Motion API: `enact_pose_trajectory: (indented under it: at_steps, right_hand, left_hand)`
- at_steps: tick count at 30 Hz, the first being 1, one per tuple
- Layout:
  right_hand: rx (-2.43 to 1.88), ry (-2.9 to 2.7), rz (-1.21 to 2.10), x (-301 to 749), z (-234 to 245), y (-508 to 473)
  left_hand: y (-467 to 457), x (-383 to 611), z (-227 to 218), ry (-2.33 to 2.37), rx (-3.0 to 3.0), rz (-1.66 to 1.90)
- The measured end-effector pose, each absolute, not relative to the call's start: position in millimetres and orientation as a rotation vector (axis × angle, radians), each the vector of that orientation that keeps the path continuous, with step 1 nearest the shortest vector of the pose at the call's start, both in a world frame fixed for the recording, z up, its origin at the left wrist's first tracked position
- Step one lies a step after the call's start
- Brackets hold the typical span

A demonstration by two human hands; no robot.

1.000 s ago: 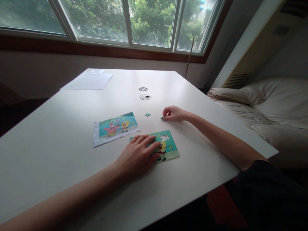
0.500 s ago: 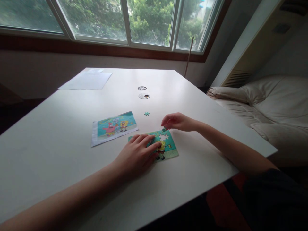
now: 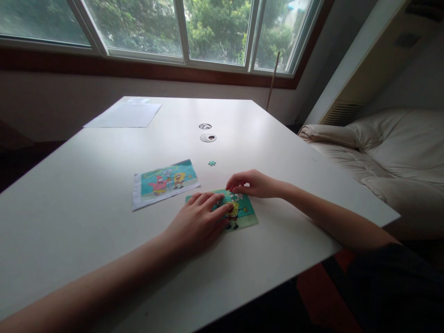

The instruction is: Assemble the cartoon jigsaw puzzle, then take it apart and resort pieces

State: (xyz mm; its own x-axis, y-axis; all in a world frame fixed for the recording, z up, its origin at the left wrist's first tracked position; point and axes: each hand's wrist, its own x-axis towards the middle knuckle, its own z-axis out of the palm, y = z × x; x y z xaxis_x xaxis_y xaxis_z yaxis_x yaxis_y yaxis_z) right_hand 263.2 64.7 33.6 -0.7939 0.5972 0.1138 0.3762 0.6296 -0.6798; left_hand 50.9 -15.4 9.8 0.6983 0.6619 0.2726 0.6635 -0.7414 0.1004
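Observation:
A nearly complete jigsaw puzzle (image 3: 248, 216) with a yellow cartoon figure on teal lies on the white table. My left hand (image 3: 201, 215) rests flat across its left part, fingers spread, hiding much of the picture. Over the puzzle's top edge, my right hand (image 3: 255, 183) has its fingers curled and pinched around a small teal puzzle piece (image 3: 233, 196) at the white gap. The fingers partly cover that piece, and I cannot tell whether it is seated. A loose teal puzzle piece (image 3: 212, 163) lies beyond the hands.
Left of the puzzle lies a printed picture sheet (image 3: 166, 182) with the cartoon figures. Two round inserts (image 3: 208, 138) are farther back on the table (image 3: 104, 222). White paper (image 3: 125, 115) lies at the far left corner. A cream sofa (image 3: 391, 152) stands to the right.
My right hand has moved slightly left and down, bringing the puzzle piece from above the puzzle's edge into the gap area. The left hand stays where it was.

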Motion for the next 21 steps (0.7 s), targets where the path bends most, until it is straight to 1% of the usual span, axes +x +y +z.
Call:
enact_pose_trajectory:
  at_steps: [8, 13, 21]
  right_hand:
    - [-0.807, -2.481, 0.998, 261.4, 31.9, 63.5]
    - [-0.841, -2.512, 0.912, 261.4, 28.3, 62.9]
    - [-0.869, -2.563, 0.726, 260.4, 25.7, 66.2]
  left_hand:
    - [-15.2, 51.1, 9.4, -1.124, -2.898, -0.474]
    - [-15.1, 50.8, 9.1, -1.117, -2.900, -0.512]
    - [-15.5, 50.5, 8.9, -1.124, -2.896, -0.478]
